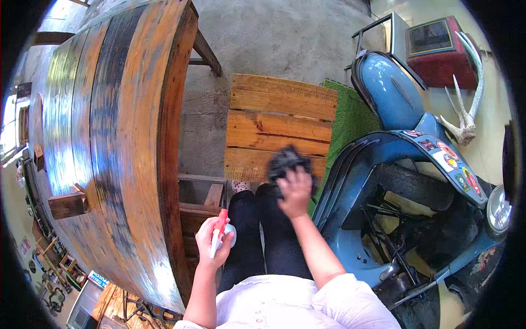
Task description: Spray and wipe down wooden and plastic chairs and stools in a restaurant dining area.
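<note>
My left hand (214, 242) is closed around a spray bottle (219, 230) with a red and white trigger head, beside the big table's edge. Under my right hand (296, 191) is a dark, crumpled cloth (289, 163), blurred, at the near right part of a slatted wooden stool or small table (281, 129). The palm side and part of the cloth are hidden by the hand. The top has several orange-brown planks with narrow gaps between them.
A large plank table (139, 123) stands at the left, with a small wooden block (69, 205) on it. At the right are a blue scooter body (341, 234), green mat (353, 105) and antlers (466, 123). A wooden rung (201, 178) crosses low between the tables.
</note>
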`<action>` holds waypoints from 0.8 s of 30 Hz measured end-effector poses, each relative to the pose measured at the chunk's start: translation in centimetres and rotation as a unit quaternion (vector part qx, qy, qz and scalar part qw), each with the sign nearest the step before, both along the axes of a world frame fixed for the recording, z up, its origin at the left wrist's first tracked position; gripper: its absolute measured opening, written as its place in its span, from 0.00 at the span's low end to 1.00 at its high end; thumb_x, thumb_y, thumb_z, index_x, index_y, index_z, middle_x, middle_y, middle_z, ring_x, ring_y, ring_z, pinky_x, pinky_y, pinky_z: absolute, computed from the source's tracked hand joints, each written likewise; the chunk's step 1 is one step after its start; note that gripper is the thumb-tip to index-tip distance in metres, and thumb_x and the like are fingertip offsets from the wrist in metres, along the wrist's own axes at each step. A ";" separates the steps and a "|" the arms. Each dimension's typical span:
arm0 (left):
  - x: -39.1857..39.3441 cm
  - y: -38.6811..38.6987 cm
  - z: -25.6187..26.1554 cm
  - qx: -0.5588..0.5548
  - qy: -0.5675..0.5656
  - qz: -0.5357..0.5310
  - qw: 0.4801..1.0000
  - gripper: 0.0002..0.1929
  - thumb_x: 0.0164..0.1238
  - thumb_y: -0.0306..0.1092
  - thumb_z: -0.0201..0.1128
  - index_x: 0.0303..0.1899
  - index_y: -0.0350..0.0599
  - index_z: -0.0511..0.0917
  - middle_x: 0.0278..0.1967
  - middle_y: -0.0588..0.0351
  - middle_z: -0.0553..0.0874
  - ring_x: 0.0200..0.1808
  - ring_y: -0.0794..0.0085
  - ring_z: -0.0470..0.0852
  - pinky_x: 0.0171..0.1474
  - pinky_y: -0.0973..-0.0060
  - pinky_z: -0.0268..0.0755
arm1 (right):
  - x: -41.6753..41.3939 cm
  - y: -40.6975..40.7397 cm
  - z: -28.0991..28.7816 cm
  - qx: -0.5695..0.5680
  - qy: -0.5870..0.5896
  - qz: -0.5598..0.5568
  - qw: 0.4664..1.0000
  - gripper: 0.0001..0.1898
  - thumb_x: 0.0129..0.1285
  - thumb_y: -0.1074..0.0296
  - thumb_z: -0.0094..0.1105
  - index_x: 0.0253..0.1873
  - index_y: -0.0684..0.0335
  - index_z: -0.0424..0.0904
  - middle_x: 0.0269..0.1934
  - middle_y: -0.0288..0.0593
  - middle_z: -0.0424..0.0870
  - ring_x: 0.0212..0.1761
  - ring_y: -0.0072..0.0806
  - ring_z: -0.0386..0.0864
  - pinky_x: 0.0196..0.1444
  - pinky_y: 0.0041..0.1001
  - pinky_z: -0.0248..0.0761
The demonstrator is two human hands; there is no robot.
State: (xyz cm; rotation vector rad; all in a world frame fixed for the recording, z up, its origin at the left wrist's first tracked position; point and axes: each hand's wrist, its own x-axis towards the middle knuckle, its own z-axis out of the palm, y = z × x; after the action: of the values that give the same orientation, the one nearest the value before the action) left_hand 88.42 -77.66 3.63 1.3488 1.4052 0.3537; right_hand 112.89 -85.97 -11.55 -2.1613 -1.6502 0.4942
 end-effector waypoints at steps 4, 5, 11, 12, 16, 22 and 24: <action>0.6 0.1 -0.5 0.052 -0.001 -0.058 0.997 0.18 0.56 0.29 0.74 0.48 0.37 0.81 0.43 0.48 0.87 0.41 0.64 0.87 0.45 0.71 0.78 | 1.8 -2.4 -0.7 0.013 -0.054 -0.229 0.972 0.27 0.47 0.73 0.64 0.57 0.54 0.76 0.72 0.54 0.66 0.77 0.61 0.57 0.73 0.59 0.53; 0.6 0.0 -0.4 0.052 0.000 -0.060 0.997 0.18 0.56 0.29 0.74 0.48 0.37 0.81 0.43 0.48 0.87 0.41 0.64 0.87 0.45 0.71 0.78 | 0.0 -1.1 -0.6 0.000 -0.070 -0.261 0.963 0.27 0.47 0.72 0.66 0.57 0.53 0.76 0.71 0.53 0.68 0.77 0.61 0.56 0.74 0.60 0.51; 2.0 0.5 0.1 0.010 0.019 -0.063 0.998 0.18 0.56 0.29 0.73 0.48 0.38 0.81 0.43 0.49 0.87 0.41 0.63 0.87 0.45 0.70 0.78 | -10.6 7.0 0.3 -0.030 0.074 -0.004 0.997 0.29 0.45 0.64 0.71 0.58 0.48 0.80 0.72 0.45 0.68 0.80 0.53 0.55 0.77 0.56 0.47; 2.2 0.7 0.0 0.014 0.017 -0.069 0.997 0.18 0.56 0.30 0.73 0.48 0.38 0.81 0.43 0.49 0.87 0.41 0.62 0.87 0.46 0.70 0.78 | -11.4 8.1 0.0 0.015 0.053 0.047 0.997 0.30 0.43 0.62 0.72 0.58 0.47 0.81 0.73 0.44 0.68 0.80 0.52 0.55 0.78 0.55 0.47; 1.6 1.0 -0.2 -0.005 0.022 -0.061 0.998 0.18 0.55 0.29 0.74 0.48 0.38 0.81 0.42 0.49 0.87 0.41 0.59 0.87 0.47 0.69 0.78 | -9.5 7.7 0.3 0.019 0.087 0.118 0.989 0.33 0.41 0.59 0.74 0.60 0.46 0.81 0.73 0.42 0.68 0.80 0.49 0.56 0.77 0.53 0.50; 1.3 1.6 -0.3 0.023 0.035 -0.077 0.996 0.17 0.55 0.28 0.74 0.47 0.38 0.81 0.42 0.49 0.87 0.41 0.59 0.87 0.46 0.69 0.78 | 2.4 1.3 0.0 0.001 -0.020 -0.162 0.987 0.27 0.51 0.65 0.69 0.60 0.51 0.77 0.71 0.48 0.70 0.76 0.58 0.60 0.73 0.58 0.53; 1.2 1.4 -0.7 0.027 0.027 -0.077 0.996 0.17 0.55 0.28 0.74 0.47 0.38 0.81 0.42 0.49 0.87 0.41 0.59 0.87 0.46 0.70 0.78 | 5.1 3.3 -1.0 0.045 -0.066 -0.251 0.965 0.25 0.57 0.64 0.68 0.61 0.52 0.76 0.71 0.50 0.70 0.75 0.60 0.60 0.71 0.63 0.51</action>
State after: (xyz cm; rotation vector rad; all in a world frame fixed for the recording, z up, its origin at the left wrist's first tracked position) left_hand 89.60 -76.29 2.89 1.5109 1.3344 0.2565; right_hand 117.96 -82.62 -12.56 -2.4631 -1.0878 0.1252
